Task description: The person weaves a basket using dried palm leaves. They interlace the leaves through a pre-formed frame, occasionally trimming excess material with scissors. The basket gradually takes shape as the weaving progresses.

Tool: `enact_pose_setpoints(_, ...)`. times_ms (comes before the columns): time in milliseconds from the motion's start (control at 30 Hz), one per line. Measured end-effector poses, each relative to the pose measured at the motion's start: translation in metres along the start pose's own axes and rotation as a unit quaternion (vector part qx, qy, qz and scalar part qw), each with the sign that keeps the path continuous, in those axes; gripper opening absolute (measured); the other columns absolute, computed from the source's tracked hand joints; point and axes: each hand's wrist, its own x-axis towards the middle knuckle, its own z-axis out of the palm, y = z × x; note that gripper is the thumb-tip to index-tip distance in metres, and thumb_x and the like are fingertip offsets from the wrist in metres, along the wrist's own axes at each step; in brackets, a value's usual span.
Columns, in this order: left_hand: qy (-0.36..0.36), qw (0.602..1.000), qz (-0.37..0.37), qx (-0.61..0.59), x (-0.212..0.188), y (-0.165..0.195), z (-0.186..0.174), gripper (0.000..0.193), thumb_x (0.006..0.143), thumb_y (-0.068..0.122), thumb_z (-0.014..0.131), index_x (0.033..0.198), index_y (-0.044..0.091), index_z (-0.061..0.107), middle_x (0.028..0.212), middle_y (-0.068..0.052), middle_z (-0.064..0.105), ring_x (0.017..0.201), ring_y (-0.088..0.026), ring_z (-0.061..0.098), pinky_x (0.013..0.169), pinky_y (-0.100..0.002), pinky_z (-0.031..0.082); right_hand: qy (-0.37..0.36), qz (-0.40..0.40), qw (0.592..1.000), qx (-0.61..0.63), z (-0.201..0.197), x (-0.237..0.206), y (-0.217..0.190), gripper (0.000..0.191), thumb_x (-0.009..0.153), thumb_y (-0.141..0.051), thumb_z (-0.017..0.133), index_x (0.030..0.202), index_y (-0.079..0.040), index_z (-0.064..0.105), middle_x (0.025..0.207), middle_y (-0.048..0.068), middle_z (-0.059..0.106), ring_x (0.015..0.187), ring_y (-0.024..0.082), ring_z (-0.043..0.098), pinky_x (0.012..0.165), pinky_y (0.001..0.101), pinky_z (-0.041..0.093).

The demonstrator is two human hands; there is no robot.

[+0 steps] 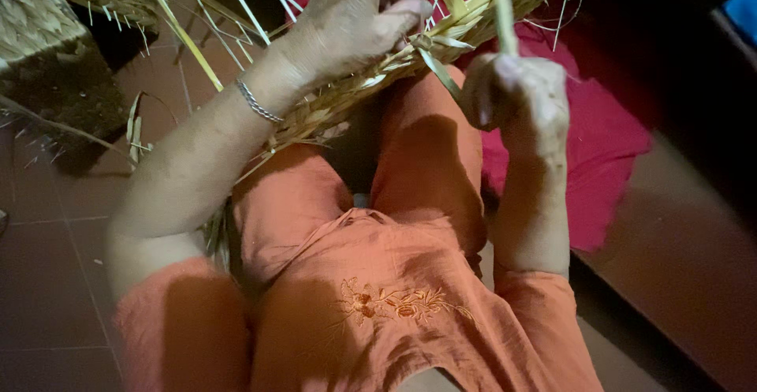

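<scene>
The brown tiled floor (47,281) fills the left side of the frame and runs under everything else. Across the lower middle sits the person's orange garment (371,281), with a small flower embroidery low on the chest, the knees rising toward the centre. To the right of the knees a magenta cloth (607,140) spreads from the top edge down to mid-right, beside a dark raised ledge (694,226) at the far right. In the upper left lies a pile of woven straw pieces (39,21), well apart from the hands. Slanting from centre-left up to the top right runs the woven straw edge (347,96) of a piece being plaited, loose pale strands sticking out of it in all directions; it rests over the lap. The left hand (355,13), top centre, lies over this edge with fingers curled down and the thumb pressed against the weave, gripping it. The right hand (516,96), right of centre, is closed in a fist around a single straw strand (503,13) that rises straight up to the top edge. A thin silver bracelet (256,102) circles the left wrist.
</scene>
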Motion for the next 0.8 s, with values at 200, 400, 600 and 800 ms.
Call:
enact_pose_setpoints(200, 0.091, 0.965, 0.234, 0.074, -0.004, -0.014, 0.002, 0.015, 0.1, 0.003, 0.072, 0.114, 0.0, 0.066, 0.1, -0.01, 0.068, 0.091, -0.022, 0.068, 0.079, -0.035, 0.055, -0.07, 0.059, 0.994, 0.068, 0.022, 0.015, -0.001, 0.052, 0.106, -0.024, 0.045, 0.059, -0.001, 0.045, 0.053, 0.011, 0.044, 0.045, 0.018, 0.038, 0.05, 0.0301, 0.031)
enact_pose_setpoints(400, 0.1, 0.948, 0.267, 0.141, 0.004, -0.012, 0.002, 0.014, 0.102, 0.002, 0.08, 0.113, 0.005, 0.073, 0.1, -0.009, 0.07, 0.092, -0.024, 0.071, 0.079, -0.037, 0.055, 0.03, 0.022, 0.999, 0.038, 0.028, 0.026, -0.003, 0.064, 0.11, -0.042, 0.024, 0.077, 0.0, 0.059, 0.067, 0.01, 0.062, 0.053, 0.014, 0.053, 0.051, 0.0261, 0.04)
enact_pose_setpoints(600, 0.121, 0.951, 0.269, 0.089, 0.0, -0.015, 0.001, 0.015, 0.1, 0.001, 0.078, 0.114, 0.001, 0.072, 0.108, -0.011, 0.075, 0.099, -0.022, 0.075, 0.087, -0.03, 0.061, 0.122, -0.083, 0.984, -0.101, 0.049, 0.034, 0.008, 0.016, 0.102, -0.011, 0.068, 0.108, 0.004, 0.065, 0.092, 0.009, 0.071, 0.079, 0.007, 0.066, 0.071, 0.0246, 0.057)
enact_pose_setpoints(800, 0.116, 0.951, 0.266, 0.11, -0.014, -0.009, -0.003, 0.013, 0.099, 0.001, 0.079, 0.109, 0.0, 0.071, 0.103, -0.012, 0.073, 0.095, -0.025, 0.074, 0.083, -0.034, 0.059, 0.072, -0.153, 0.939, -0.298, 0.057, 0.025, 0.008, 0.017, 0.103, -0.012, 0.081, 0.104, 0.002, 0.071, 0.086, 0.006, 0.075, 0.076, 0.007, 0.07, 0.07, 0.025, 0.058)
